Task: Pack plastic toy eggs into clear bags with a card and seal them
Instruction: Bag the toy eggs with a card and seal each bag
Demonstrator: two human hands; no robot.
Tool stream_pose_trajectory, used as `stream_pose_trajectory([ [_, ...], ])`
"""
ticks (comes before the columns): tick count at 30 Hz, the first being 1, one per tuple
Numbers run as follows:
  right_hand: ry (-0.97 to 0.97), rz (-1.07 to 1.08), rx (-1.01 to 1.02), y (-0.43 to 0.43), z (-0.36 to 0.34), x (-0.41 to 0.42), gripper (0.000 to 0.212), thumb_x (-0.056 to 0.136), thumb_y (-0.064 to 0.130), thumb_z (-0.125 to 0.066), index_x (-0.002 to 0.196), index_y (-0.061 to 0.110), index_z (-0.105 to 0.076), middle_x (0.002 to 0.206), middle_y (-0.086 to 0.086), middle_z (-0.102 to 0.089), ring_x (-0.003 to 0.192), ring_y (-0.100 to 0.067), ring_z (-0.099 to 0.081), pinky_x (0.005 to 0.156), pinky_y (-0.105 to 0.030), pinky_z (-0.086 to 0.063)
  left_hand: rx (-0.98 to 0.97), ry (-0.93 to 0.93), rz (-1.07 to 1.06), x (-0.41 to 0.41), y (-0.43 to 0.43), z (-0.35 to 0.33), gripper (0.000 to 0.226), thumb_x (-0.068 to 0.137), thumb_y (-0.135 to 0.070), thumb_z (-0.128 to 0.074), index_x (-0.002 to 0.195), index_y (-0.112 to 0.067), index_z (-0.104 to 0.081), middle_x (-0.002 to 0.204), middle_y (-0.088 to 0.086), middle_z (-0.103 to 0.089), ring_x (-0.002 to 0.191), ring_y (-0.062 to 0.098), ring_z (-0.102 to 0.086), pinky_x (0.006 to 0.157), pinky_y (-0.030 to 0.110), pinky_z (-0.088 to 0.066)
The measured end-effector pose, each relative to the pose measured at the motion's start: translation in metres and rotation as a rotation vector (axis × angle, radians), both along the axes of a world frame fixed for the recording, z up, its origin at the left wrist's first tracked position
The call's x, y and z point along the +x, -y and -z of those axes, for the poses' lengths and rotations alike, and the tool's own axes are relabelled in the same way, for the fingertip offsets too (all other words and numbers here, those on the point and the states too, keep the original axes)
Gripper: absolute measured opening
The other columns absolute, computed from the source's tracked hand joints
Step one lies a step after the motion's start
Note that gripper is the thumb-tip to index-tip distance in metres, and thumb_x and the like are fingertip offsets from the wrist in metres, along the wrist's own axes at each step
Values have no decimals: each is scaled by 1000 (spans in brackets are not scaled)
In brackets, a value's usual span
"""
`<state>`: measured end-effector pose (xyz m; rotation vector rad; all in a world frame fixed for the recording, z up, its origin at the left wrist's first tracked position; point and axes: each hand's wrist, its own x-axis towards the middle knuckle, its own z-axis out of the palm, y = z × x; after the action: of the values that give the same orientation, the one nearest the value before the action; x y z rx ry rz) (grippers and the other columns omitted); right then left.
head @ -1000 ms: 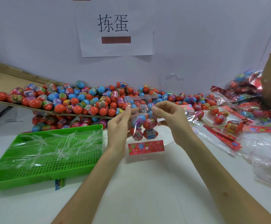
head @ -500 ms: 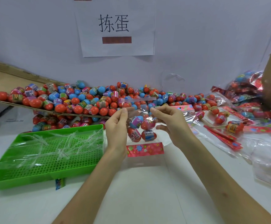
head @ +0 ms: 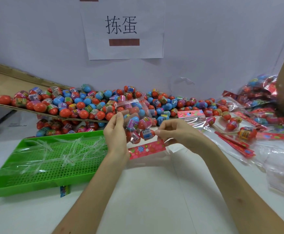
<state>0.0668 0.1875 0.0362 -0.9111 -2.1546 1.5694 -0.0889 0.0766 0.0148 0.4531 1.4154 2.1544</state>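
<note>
White sign (head: 124, 27): printed "拣蛋", red-brown bar (head: 124, 42) beneath.
Left grip (head: 116, 132): closed, pinching bag's (head: 134, 107) left edge.
Right grip (head: 176, 132): closed, pinching bag's right edge.
Bag: held above bench (head: 146, 191); eggs (head: 144, 123) inside, red floral card (head: 147, 149) at bottom.

The clear bag (head: 137, 107) in the grip is thin, glossy, crinkled plastic, its eggs (head: 145, 123) smooth shiny plastic. The card (head: 147, 149) just below looks like glossy paper; left, a perforated plastic tray (head: 36, 188).

Bare forearms enter from 7 and 5 o'clock; left hand (head: 116, 132) and right hand (head: 176, 132) meet centrally, fingers (head: 161, 132) pinching a bag (head: 138, 121).
</note>
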Motion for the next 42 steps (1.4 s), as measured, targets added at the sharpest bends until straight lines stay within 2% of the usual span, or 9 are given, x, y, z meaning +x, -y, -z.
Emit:
stream_pose_trajectory([
  [3, -32, -2, -23, -2, -2, -1, 17, 93, 21, -74, 80, 11, -67, 80, -4, -75, 75, -15, -72, 69, -24, -58, 9, 21, -3, 0, 0, -2, 35, 109, -30, -52, 89, -31, -80, 94, -4, -81, 87, 12, -78, 71, 32, -60],
  [6, -31, -24, -30, -3, -3, -1, 20, 94, 20, -72, 79, 11, -62, 79, -4, -73, 75, -16, -70, 69, -27, -58, 11, 27, -9, 1, 0, -4, 41, 108, -30, -53, 81, -38, -81, 93, -5, -81, 87, 12, -77, 84, 41, -62],
  [11, 114, -147, 96, 4, 1, -3, 22, 103, 27, -59, 91, 8, -56, 80, -9, -71, 72, -23, -71, 63, -30, -61, -6, -27, -32, 4, 2, -5, 30, 109, -29, -51, 97, -25, -78, 94, -1, -81, 99, 18, -76, 100, 52, -56],
  [16, 157, -220, 24, 10, 4, -3, 38, 99, 48, -58, 107, 12, -55, 89, -10, -74, 75, -27, -72, 66, -36, -60, 45, 13, -85, 0, 3, -5, 29, 110, -27, -50, 100, -21, -77, 102, 2, -80, 102, 22, -76, 96, 53, -59],
  [22, 208, -293, 63, 8, 7, -3, 24, 100, 21, -65, 108, -1, -66, 87, -7, -77, 78, -22, -72, 73, -32, -61, 57, 52, -76, -2, 2, -5, 27, 108, -32, -53, 104, -22, -78, 109, 2, -79, 109, 24, -74, 99, 53, -57],
  [29, 92, -311, -37, -2, 6, 2, 12, 98, 15, -65, 100, 3, -66, 84, -11, -73, 74, -22, -69, 68, -30, -60, 95, 115, -21, -4, 1, -4, 30, 107, -30, -55, 89, -31, -79, 92, -4, -80, 84, 14, -78, 61, 28, -61],
  [34, 35, -266, -177, 20, 19, -13, 35, 87, 47, -76, 108, 21, -65, 94, -9, -75, 66, -20, -62, 50, -28, -50, 177, 204, -62, -11, 5, -12, 18, 107, -32, -56, 104, -27, -73, 111, 2, -78, 108, 22, -74, 88, 40, -61],
  [37, 83, -269, -151, 43, 30, -29, 43, 84, 60, -74, 106, 24, -68, 93, -3, -77, 59, -15, -58, 51, -26, -49, 201, 223, -60, -9, 5, -12, 18, 106, -33, -57, 105, -28, -74, 116, 4, -77, 111, 24, -73, 90, 42, -61],
  [42, -8, -170, -131, 58, 36, -38, 27, 100, 35, -62, 88, 15, -76, 77, -4, -73, 46, -12, -51, 40, -20, -38, 152, 160, -68, -8, 2, -7, 31, 107, -33, -56, 87, -30, -80, 97, -6, -79, 93, 15, -74, 66, 28, -60],
])
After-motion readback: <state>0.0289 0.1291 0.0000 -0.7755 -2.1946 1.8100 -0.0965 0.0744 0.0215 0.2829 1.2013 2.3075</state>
